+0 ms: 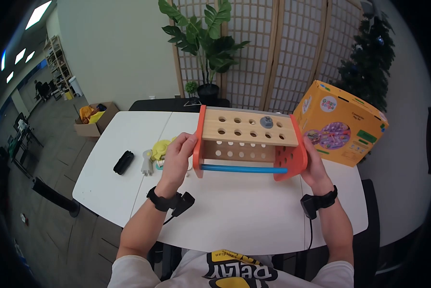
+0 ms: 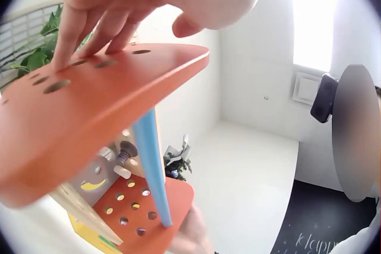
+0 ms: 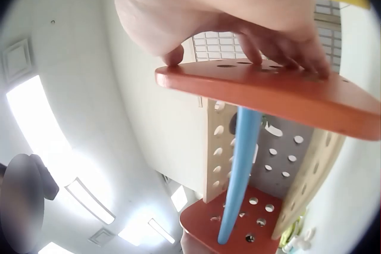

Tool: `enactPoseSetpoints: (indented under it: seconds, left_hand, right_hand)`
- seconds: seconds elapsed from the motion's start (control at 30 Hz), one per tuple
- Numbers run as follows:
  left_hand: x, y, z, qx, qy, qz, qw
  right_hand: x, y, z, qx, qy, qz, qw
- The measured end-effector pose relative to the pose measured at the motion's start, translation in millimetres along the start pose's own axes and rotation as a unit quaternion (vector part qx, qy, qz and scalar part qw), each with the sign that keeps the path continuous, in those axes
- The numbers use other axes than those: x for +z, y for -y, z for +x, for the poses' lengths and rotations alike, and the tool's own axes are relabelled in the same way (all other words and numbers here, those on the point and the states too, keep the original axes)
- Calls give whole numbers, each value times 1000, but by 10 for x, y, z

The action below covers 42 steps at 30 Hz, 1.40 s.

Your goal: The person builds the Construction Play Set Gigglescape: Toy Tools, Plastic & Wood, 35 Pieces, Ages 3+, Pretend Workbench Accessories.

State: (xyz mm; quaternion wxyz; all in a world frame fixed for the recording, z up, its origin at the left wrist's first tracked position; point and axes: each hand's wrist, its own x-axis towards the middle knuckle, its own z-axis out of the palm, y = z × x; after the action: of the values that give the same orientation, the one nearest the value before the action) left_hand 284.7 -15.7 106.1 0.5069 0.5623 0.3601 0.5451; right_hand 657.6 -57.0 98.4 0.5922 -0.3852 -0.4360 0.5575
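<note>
A wooden toy toolbox (image 1: 251, 132) is held between my two hands, over the white table. It has red-orange end panels, a holed wooden top and a blue rod (image 1: 244, 169) along the near side. My left hand (image 1: 179, 151) presses the outer face of the left panel (image 2: 113, 93), its fingers stretched along the holes. Against the outer face of the right panel (image 3: 280, 90) lies my right hand (image 1: 315, 165), its fingertips pressing and its thumb close to the edge. A grey toy screw (image 1: 267, 123) stands in one top hole.
To the left on the table (image 1: 234, 211) lie a black case (image 1: 124, 162), a pale toy tool (image 1: 147, 163) and yellow-green pieces (image 1: 161, 148). A large orange box (image 1: 342, 122) stands at the back right. Behind the table are a potted plant (image 1: 208, 91) and a lattice screen.
</note>
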Motion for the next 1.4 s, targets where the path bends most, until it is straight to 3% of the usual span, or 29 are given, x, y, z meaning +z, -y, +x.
enactPoseSetpoints:
  seconds: [0.33,0.4,0.57,0.77,0.87,1.13,1.23,1.33,1.4]
  left_hand:
    - [-106,300,-79,-53,80,-18,995]
    - [-92,279,-132,-95,91,-3,991]
    - [-108,547,-154,-105,129,71,983]
    - [-85,717,-227,-53,155,111,980]
    - [-65,704,-288,-84,158,137,974]
    - [-73,711,-337,-11,172,220,960]
    - [-142,665,-322,-1,176,273,946]
    - [-360,624,-229,2,141,367,919]
    - [-614,659,-139,46,76,478,874]
  right_hand:
    - [-273,-352,52,-5,123,-22,992]
    - [-318,-409,28,1,112,-21,993]
    - [-485,-576,6,-7,96,-66,993]
    - [-543,-584,-100,-6,89,-148,985]
    - [-563,-562,-150,-9,95,-180,979]
    - [-531,-629,-215,-8,86,-253,964]
    - [-414,-547,-259,-40,62,-360,930]
    - [-226,-237,-320,-29,28,-580,814]
    - [-41,32,-397,65,25,-689,721]
